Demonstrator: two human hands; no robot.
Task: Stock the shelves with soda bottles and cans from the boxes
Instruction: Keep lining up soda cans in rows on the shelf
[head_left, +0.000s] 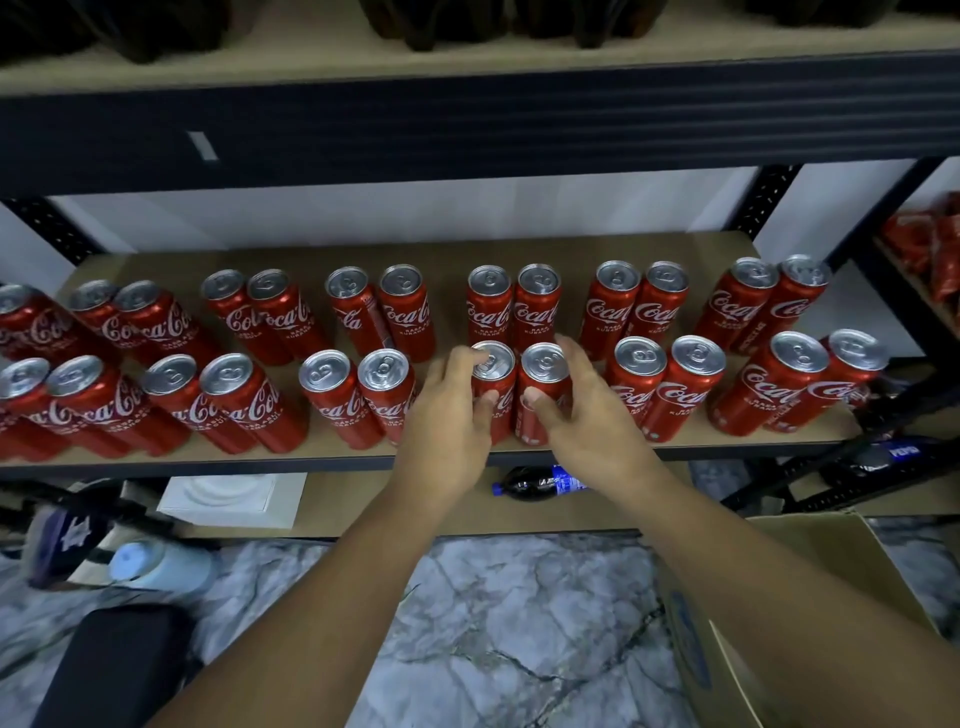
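Two rows of red Coca-Cola cans stand in pairs on the middle shelf board (696, 249). At the front centre, my left hand (449, 415) grips one red can (493, 364), thumb on its front and fingers over its left side and rim. Beside it, my right hand (582, 410) wraps around a second red can (543, 364), thumb on the front and fingers behind its right side. Both cans stand upright on the board, touching each other.
A dark Pepsi bottle (535, 483) lies on the lower shelf beside a white box (234, 499). An open cardboard box (810, 597) sits on the marble floor at the right. Dark bottles line the top shelf (467, 62). More red packs (930, 249) fill a neighbouring rack.
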